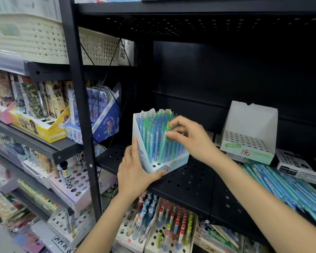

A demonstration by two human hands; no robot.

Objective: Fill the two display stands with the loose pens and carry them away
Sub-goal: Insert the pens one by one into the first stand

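White card forms the nearly full display stand (pixel 153 162) on the black perforated shelf (pixel 190 181). Left hand (pixel 133 172) grips its front corner, fingers curled round the base. Right hand (pixel 190 137) pinches a green pen (pixel 165 143) among the standing pens. Loose pens (pixel 281 185) lie at right, below the empty stand (pixel 248 143).

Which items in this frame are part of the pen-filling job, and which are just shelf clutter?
Job items:
nearly full stand, held by left hand
green pen, pinched by right hand
empty stand
loose pens on shelf

Lying about:
cream baskets
boxed character pens
black-and-white box
lower pen displays
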